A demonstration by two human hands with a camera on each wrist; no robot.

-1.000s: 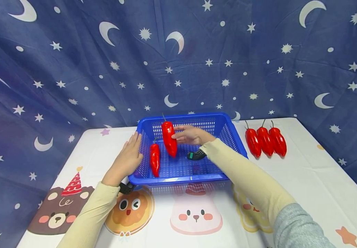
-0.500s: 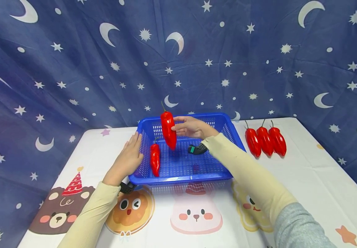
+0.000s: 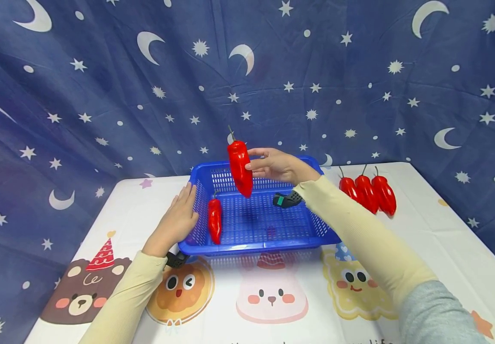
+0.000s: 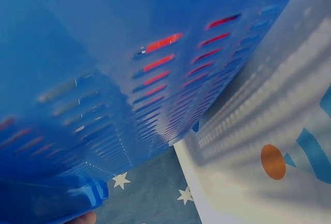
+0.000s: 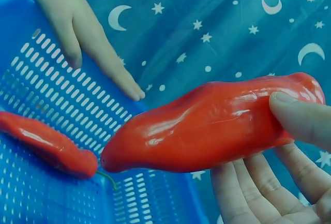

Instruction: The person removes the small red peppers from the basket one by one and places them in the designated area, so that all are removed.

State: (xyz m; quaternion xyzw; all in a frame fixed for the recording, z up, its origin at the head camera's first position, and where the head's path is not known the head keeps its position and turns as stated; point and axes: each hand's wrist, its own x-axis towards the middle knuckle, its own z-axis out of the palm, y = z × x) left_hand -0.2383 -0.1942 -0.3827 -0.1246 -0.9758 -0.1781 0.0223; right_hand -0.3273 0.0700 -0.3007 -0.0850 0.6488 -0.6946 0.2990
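Observation:
My right hand (image 3: 275, 165) holds a red pepper (image 3: 240, 168) between thumb and fingers above the blue basket (image 3: 260, 249), stem up. The right wrist view shows the thumb on one side of this pepper (image 5: 207, 125) and the fingers behind it. A second red pepper (image 3: 214, 221) lies inside the basket along its left wall. My left hand (image 3: 174, 220) rests on the basket's left rim with fingers straight. Through the slots in the left wrist view, red shows behind the basket wall (image 4: 103, 38).
Three red peppers (image 3: 384, 195) lie side by side on the table right of the basket, partly behind my right sleeve. The white tablecloth (image 3: 436, 248) carries cartoon prints. A blue star-and-moon curtain (image 3: 281, 95) hangs behind the table.
My right hand has lifted the held pepper higher above the basket and shifted slightly right. The left hand stays on the rim, and the other pepper in the basket has not moved.

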